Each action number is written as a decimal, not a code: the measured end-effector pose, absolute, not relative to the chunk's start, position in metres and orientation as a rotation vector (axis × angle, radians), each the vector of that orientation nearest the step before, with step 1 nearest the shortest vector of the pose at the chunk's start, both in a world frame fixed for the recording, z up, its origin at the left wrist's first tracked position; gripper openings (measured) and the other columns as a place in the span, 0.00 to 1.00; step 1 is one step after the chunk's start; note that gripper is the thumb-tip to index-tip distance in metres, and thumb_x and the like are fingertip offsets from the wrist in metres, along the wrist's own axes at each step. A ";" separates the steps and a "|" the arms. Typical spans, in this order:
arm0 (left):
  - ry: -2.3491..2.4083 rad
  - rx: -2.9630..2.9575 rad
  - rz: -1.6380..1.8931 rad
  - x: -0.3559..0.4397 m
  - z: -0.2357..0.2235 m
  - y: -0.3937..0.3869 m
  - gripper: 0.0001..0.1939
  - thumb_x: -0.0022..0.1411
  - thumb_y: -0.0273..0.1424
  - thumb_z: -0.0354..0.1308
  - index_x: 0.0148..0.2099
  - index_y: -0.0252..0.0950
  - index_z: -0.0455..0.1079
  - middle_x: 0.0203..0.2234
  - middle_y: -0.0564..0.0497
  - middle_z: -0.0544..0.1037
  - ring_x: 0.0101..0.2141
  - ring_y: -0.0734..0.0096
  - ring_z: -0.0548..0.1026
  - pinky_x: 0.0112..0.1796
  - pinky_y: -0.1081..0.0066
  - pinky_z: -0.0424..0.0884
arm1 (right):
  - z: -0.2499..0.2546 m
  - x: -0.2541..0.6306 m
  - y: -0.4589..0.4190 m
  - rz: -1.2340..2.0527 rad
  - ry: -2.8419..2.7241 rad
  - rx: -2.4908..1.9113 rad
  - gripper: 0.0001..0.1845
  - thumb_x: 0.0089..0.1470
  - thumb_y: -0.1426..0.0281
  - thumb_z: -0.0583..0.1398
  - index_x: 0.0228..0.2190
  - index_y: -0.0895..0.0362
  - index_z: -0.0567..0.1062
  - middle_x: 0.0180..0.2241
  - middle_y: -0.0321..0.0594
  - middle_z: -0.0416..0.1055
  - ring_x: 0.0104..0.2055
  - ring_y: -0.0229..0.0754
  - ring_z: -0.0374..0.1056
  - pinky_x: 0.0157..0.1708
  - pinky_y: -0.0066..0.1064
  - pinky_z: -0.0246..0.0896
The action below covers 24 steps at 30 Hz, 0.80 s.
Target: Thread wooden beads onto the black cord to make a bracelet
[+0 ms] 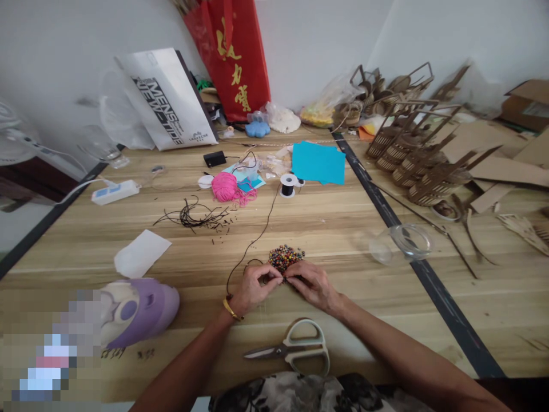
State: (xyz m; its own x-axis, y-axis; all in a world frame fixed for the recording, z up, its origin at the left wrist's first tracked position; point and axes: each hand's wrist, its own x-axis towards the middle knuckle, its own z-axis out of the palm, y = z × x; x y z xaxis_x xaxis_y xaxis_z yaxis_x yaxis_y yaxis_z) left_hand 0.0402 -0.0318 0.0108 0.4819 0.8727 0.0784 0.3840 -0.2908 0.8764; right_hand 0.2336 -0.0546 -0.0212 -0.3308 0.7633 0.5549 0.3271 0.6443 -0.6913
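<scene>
Close to the near side of a heap of small multicoloured beads (286, 256), my two hands meet fingertip to fingertip. My left hand (257, 284) is closed in a pinch, and a thin black cord (249, 247) leads down to it, with a small loop showing behind the knuckles. My right hand (314, 285) also pinches at the same spot; whatever lies between its fingertips is too small to make out. From a white spool (288, 185) wound with black cord, the strand curves across the wooden table (343, 229). Scissors (291, 348) lie nearer my body, blades pointing left.
Left are cut black cords (193, 216), white paper (142, 253) and a purple-and-white object (146, 312). Pink yarn (225, 187) and blue sheets (318, 163) lie farther back. A clear round container (409, 241) and small woven baskets (422, 154) stand right. Bags line the wall.
</scene>
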 end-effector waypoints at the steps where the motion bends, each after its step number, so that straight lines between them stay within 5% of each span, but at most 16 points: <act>1: 1.050 1.877 0.721 0.040 0.011 -0.032 0.06 0.55 0.28 0.57 0.27 0.34 0.73 0.20 0.52 0.76 0.23 0.74 0.71 0.27 0.77 0.66 | -0.021 0.234 -0.055 0.583 -1.923 -0.859 0.05 0.58 0.72 0.58 0.38 0.56 0.73 0.32 0.43 0.75 0.36 0.41 0.72 0.38 0.33 0.68; 24: 1.041 1.908 0.732 0.040 0.007 -0.031 0.06 0.54 0.28 0.57 0.27 0.35 0.73 0.21 0.52 0.77 0.23 0.74 0.72 0.27 0.77 0.67 | -0.021 0.233 -0.055 0.598 -1.938 -0.856 0.05 0.59 0.71 0.58 0.37 0.56 0.73 0.32 0.43 0.75 0.37 0.40 0.72 0.39 0.32 0.68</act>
